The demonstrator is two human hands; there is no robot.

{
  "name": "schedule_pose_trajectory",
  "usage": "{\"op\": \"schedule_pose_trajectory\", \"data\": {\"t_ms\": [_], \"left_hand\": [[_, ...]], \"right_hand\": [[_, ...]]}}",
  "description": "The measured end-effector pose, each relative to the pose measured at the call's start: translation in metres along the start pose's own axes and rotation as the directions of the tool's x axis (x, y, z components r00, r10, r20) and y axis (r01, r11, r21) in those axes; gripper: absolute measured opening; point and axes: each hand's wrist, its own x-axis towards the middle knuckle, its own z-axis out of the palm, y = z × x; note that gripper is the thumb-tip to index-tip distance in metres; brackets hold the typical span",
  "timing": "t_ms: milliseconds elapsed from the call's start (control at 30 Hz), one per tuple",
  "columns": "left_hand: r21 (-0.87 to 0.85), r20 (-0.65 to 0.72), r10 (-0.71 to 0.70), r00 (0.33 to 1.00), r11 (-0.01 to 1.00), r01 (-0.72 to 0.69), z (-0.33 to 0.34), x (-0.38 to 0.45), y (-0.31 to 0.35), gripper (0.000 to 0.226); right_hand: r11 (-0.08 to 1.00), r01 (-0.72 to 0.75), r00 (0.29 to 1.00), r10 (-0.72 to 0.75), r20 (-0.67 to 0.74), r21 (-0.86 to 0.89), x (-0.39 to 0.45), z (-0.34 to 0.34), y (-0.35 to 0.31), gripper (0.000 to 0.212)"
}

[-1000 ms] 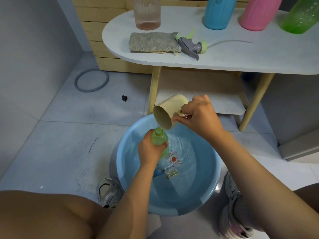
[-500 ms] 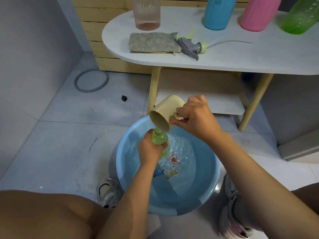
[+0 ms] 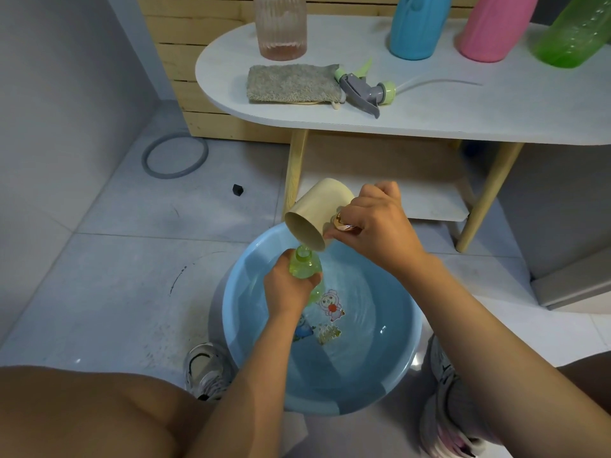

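L hand (image 3: 287, 289) is wrapped round a small green bottle (image 3: 305, 267), holding it upright over the water, neck open at top. R hand (image 3: 373, 226) grips a beige cup (image 3: 317, 214) by its handle side, fingers curled. The cup is tipped hard, mouth facing down toward 7 o'clock, rim right over the bottle neck. Can't tell if they touch.

Both are above a light blue basin (image 3: 406, 352) sitting on the floor w/ shallow water in it and cartoon stickers (image 3: 332, 309) on the bottom. Sneakers (image 3: 206, 371) flank it at 8 and 4 o'clock.

The floor (image 3: 115, 276) is big grey tiles, scuffed and speckled w/ dirt at 9 o'clock of the basin. At 10 o'clock lies a grey ring (image 3: 175, 157), w/ a tiny black bit (image 3: 238, 189) nearer.

At 12 o'clock stands a white oval table (image 3: 429, 107) on wood legs w/ a lower shelf (image 3: 413, 200). On top: grey cloth (image 3: 292, 83), spray trigger head (image 3: 363, 90) touching its R edge, ribbed clear jar (image 3: 281, 28) behind, then blue bottle (image 3: 418, 28), pink bottle (image 3: 492, 28) and big green bottle (image 3: 575, 38) in a row toward 2 o'clock. There's wood slat paneling (image 3: 165, 61) behind and a plain grey wall (image 3: 49, 94) at 9-10 o'clock.
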Motion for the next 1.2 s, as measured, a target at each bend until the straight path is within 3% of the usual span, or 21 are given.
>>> {"op": "schedule_pose_trajectory", "data": {"t_ms": [233,333,467,567,667,800,933,1000,1200], "left_hand": [[0.016,-0.002,0.02,1.0,1.0,-0.02,0.002,0.003,0.0,0.03],[-0.049,-0.028,0.015,0.999,0.999,-0.017,0.002,0.001,0.001,0.031],[-0.158,-0.077,0.019,0.997,0.987,-0.031,0.001,-0.001,-0.002,0.048],[-0.178,-0.109,0.019,0.994,0.983,-0.039,0.0,0.0,-0.003,0.053],[-0.164,-0.152,0.058,0.987,0.983,-0.083,0.0,-0.002,-0.001,0.054],[-0.181,-0.2,0.075,0.977,0.977,-0.112,0.0,-0.003,-0.001,0.055],[-0.187,-0.192,0.092,0.977,0.974,-0.129,0.001,-0.001,-0.006,0.055],[-0.186,-0.164,0.088,0.983,0.975,-0.118,0.001,0.0,-0.012,0.055],[-0.247,-0.054,0.045,0.998,0.967,-0.057,0.005,-0.002,-0.022,0.053]], "right_hand": [[1.0,0.017,1.0,-0.016,0.019,-0.02,-0.001,0.001,0.0,0.037],[0.999,-0.04,0.999,0.04,0.01,-0.022,-0.003,0.003,0.004,0.039],[0.957,-0.289,0.957,0.289,-0.021,0.03,-0.008,0.005,0.018,0.042],[0.855,-0.517,0.856,0.516,0.032,0.046,-0.017,0.009,0.032,0.039],[0.786,-0.617,0.773,0.614,0.158,-0.036,-0.029,0.017,0.044,0.042],[0.729,-0.647,0.64,0.679,0.361,-0.223,-0.051,0.039,0.051,0.047],[0.701,-0.647,0.547,0.701,0.457,-0.301,-0.074,0.061,0.051,0.038],[0.717,-0.607,0.529,0.687,0.499,-0.343,-0.082,0.072,0.049,0.032],[0.79,-0.428,0.564,0.614,0.552,-0.44,-0.103,0.097,0.044,0.025]]}}
